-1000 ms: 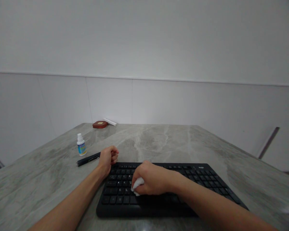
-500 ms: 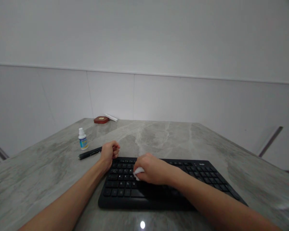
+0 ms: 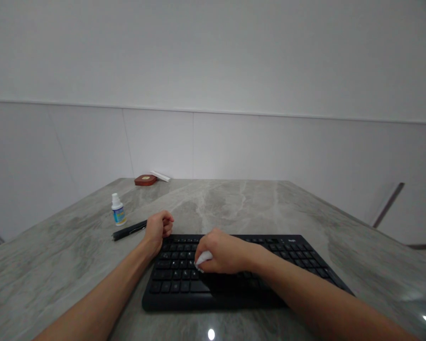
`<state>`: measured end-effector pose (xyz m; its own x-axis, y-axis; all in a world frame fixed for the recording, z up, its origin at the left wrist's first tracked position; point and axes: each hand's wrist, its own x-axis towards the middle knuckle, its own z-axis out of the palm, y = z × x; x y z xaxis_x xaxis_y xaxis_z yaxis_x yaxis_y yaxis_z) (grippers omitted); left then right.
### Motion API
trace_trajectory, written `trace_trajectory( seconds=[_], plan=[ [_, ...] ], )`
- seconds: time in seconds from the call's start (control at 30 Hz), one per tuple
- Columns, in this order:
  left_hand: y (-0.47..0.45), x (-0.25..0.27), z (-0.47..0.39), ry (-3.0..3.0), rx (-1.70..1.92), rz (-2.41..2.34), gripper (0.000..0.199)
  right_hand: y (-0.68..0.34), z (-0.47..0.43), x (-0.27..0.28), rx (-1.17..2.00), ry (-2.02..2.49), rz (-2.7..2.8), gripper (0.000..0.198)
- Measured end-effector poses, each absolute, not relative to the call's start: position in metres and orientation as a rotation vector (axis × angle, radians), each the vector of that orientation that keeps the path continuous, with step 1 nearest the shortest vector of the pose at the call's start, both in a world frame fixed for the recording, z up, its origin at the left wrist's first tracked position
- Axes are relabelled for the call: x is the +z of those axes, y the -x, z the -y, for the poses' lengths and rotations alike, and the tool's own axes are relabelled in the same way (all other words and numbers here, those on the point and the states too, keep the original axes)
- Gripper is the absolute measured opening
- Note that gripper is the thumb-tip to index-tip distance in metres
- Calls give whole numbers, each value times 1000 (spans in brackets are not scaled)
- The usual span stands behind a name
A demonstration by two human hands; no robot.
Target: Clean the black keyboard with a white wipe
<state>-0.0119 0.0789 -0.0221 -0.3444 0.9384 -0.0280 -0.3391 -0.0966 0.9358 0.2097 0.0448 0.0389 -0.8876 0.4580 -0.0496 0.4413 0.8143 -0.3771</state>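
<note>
A black keyboard [image 3: 184,300] lies on the marbled grey table. My right hand [image 3: 218,252] is closed around a crumpled white tissue or wipe [image 3: 204,256], pressing it down on the keys left of the middle. Curled into a loose fist, my left hand [image 3: 159,228] rests against the keyboard's back left corner, and I see nothing in its fingers. Just left of that hand lies a black pen-like thing [image 3: 128,231] with a clip. Behind it stands a small white bottle [image 3: 118,210] with a blue and yellow label, upright and capped.
Farther back on the table [image 3: 234,203] is a reddish-brown box [image 3: 145,180] with rounded corners. A flat white strip [image 3: 160,176] leans or lies beside it. A pale panelled wall [image 3: 227,147] stands behind the table's back edge.
The view has shifted slightly. My right hand has stayed on nearly the same keys with the white tissue, its wrist turned a little. My left hand keeps its place at the corner.
</note>
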Motion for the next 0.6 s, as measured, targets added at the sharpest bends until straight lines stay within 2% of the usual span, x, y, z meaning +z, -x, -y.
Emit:
trace_trajectory(
  seconds=[0.1, 0.27, 0.43, 0.6],
  plan=[
    [12, -22, -78, -776, 1631, -1161, 15, -211, -45, 44, 603, 775, 3042, 23],
    [13, -22, -79, -781, 1619, -1165, 13, -209, -45, 44, 411, 741, 3017, 27],
    [13, -22, -79, -777, 1621, -1163, 12, -216, -49, 48, 519, 728, 3147, 25],
    [12, -21, -79, -777, 1620, -1163, 13, -216, -48, 50, 359, 845, 3080, 27]
  ],
)
